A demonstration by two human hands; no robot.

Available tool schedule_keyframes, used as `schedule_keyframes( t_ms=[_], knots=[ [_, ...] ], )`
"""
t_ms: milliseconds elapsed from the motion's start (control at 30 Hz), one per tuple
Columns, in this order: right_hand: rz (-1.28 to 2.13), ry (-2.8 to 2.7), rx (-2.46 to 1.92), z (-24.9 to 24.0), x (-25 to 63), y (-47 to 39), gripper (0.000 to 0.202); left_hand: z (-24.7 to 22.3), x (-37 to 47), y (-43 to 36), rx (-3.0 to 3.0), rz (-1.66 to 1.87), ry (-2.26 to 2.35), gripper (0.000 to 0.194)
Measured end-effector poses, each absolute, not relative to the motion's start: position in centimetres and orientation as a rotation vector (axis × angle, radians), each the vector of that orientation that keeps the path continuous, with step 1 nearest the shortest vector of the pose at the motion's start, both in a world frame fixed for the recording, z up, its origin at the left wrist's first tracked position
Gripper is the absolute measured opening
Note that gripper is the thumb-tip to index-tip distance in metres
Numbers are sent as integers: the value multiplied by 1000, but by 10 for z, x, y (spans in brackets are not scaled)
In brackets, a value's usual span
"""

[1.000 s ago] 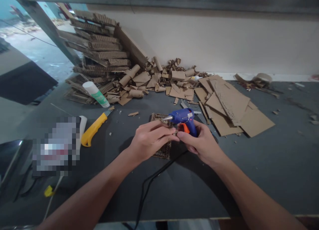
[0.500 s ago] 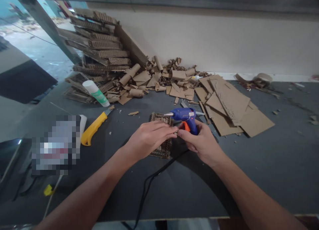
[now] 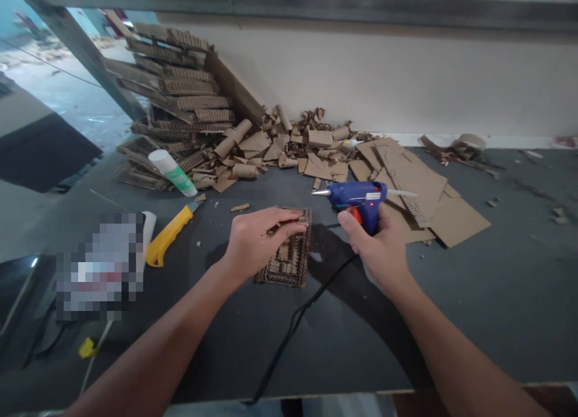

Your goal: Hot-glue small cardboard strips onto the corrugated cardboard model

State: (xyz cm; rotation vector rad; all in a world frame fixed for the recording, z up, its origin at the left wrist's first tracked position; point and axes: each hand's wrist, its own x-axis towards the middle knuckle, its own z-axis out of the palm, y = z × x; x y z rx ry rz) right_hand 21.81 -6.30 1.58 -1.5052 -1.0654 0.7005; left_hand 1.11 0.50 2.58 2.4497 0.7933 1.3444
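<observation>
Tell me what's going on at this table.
A person is working with cardboard and a glue gun. The right hand holds the blue glue gun above the table, its nozzle pointing left. The left hand is over a small corrugated cardboard panel; whether it pinches anything is unclear. Cardboard scraps lie heaped behind, and a yellow cutter rests to the left.

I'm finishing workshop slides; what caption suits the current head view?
Right hand gripping a blue glue gun, left hand over a corrugated cardboard piece.
</observation>
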Motion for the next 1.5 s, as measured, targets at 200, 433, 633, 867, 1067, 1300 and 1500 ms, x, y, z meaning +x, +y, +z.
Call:
schedule_keyframes(
  t_ms=[200, 433, 633, 867, 1067, 1300, 1500],
  knots=[
    [258, -1256, -1700, 19, 219, -63, 20, 22, 10, 8, 2554, 1367, 869, 12],
    [94, -1302, -1787, 18, 222, -63, 22, 17, 8, 10, 2542, 1445, 971, 12],
    [87, -1383, -1806, 13, 223, -63, 21, 15, 8, 11, 2621, 1427, 892, 11],
    [111, -1427, -1822, 12, 227, -62, 21, 14, 7, 12, 2626, 1390, 887, 13],
    [130, -1476, -1823, 13, 230, -61, 21, 12, 7, 13, 2617, 1371, 906, 14],
    [112, -1538, -1821, 12, 231, -59, 21, 6, 6, 15, 2610, 1343, 938, 16],
    [104, -1571, -1805, 10, 232, -59, 20, 5, 7, 15, 2592, 1327, 928, 18]
  ],
)
